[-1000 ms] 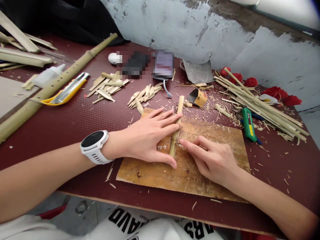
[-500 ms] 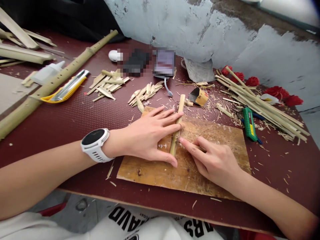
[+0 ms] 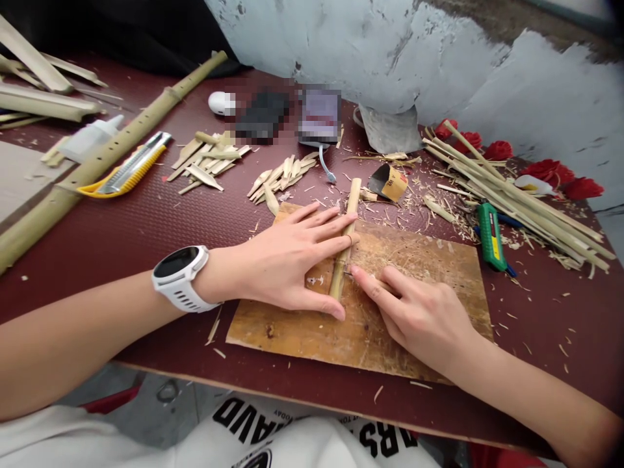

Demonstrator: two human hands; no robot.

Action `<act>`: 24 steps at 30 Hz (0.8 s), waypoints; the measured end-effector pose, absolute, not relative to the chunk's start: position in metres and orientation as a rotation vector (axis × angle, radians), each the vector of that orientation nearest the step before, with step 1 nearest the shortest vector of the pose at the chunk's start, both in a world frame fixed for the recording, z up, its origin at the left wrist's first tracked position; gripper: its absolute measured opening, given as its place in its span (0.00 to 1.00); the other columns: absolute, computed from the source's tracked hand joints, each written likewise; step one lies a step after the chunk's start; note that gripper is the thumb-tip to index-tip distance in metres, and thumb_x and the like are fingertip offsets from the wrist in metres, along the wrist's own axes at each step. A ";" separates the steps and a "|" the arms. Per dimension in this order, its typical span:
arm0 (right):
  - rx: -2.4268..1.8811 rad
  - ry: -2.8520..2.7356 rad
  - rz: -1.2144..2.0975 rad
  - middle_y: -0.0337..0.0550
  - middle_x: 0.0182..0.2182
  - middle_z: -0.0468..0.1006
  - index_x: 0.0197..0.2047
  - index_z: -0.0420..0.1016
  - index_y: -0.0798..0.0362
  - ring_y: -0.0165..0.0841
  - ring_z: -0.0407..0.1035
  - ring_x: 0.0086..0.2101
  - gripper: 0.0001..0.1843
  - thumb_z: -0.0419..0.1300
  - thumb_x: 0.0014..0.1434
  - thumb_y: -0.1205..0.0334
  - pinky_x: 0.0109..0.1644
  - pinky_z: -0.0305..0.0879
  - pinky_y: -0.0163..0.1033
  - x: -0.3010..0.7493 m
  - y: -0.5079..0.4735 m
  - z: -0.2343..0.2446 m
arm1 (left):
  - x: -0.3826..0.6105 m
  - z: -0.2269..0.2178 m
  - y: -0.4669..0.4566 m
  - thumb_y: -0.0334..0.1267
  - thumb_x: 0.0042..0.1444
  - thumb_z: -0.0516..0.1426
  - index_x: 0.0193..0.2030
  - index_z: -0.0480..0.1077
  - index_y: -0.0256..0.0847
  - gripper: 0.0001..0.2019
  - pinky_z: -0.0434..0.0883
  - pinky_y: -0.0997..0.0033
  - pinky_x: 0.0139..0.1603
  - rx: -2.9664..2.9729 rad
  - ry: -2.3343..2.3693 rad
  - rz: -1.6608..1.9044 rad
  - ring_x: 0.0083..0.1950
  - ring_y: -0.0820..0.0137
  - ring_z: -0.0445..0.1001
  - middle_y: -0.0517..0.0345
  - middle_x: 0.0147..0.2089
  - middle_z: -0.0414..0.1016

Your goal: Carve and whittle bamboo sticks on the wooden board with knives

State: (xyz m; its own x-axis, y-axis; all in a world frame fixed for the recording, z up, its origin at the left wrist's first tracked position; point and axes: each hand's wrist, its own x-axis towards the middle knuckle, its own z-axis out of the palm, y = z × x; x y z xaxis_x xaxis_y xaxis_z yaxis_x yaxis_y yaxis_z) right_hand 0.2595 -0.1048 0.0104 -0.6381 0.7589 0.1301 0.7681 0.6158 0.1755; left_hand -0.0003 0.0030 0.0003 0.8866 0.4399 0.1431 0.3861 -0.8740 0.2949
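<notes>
Fingers (image 3: 331, 247) of a worker's left hand (image 3: 287, 263) lie spread and flat across a short bamboo piece (image 3: 354, 194), pinning it without curling around it, on a scuffed wooden board (image 3: 292, 341) at the near edge of a dark red counter (image 3: 180, 227). The right hand (image 3: 422, 305) is closed around what appears to be a slim tool (image 3: 348, 272), largely hidden in the grip, its tip meeting the bamboo's lower part between the left thumb and index finger.

The work looks to be partway through. The bamboo piece shows as one length wherever it is not covered, with no visible cut running through it; how deep any mark under the tip goes, and how much remains to be done there, cannot be told.

Signs of finished cutting surround the board. Beyond it sit two heaps of shaped slivers, one nearer (image 3: 287, 172) and one farther left (image 3: 209, 162), while fine shavings (image 3: 414, 214) litter the surface to the right. Long strips (image 3: 517, 195) lie bundled, apparently not cut down. A green cutter (image 3: 490, 237) and a yellow cutter (image 3: 141, 172) rest unheld, the latter beside a long bamboo pole (image 3: 151, 116) already pierced with holes.
</notes>
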 end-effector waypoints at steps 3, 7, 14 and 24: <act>-1.337 -2.814 -0.382 0.41 0.37 0.76 0.70 0.69 0.51 0.30 0.67 0.26 0.28 0.53 0.68 0.70 0.26 0.50 0.41 0.258 -0.108 0.013 | 0.000 0.001 0.003 0.77 0.56 0.55 0.76 0.59 0.38 0.53 0.47 0.36 0.80 2.802 0.631 0.292 0.81 0.41 0.48 0.38 0.81 0.47; -1.338 -2.813 -0.393 0.41 0.37 0.76 0.69 0.70 0.51 0.30 0.67 0.26 0.28 0.54 0.67 0.71 0.26 0.49 0.41 0.258 -0.109 0.014 | 0.000 0.000 0.004 0.78 0.56 0.55 0.76 0.59 0.39 0.53 0.47 0.36 0.80 2.808 0.628 0.282 0.81 0.42 0.48 0.38 0.81 0.47; -1.323 -2.657 -0.396 0.37 0.34 0.76 0.66 0.74 0.50 0.26 0.66 0.24 0.23 0.56 0.70 0.69 0.26 0.49 0.38 0.263 -0.106 0.006 | -0.002 0.002 0.004 0.75 0.59 0.54 0.74 0.61 0.36 0.50 0.48 0.38 0.81 2.835 0.586 0.350 0.81 0.43 0.49 0.35 0.81 0.47; -1.375 -2.626 -0.571 0.37 0.33 0.77 0.68 0.72 0.51 0.27 0.66 0.27 0.27 0.58 0.68 0.72 0.30 0.52 0.38 0.266 -0.112 0.009 | -0.006 0.004 0.012 0.44 0.66 0.56 0.63 0.74 0.39 0.22 0.54 0.38 0.79 2.895 0.460 0.457 0.76 0.49 0.63 0.43 0.73 0.67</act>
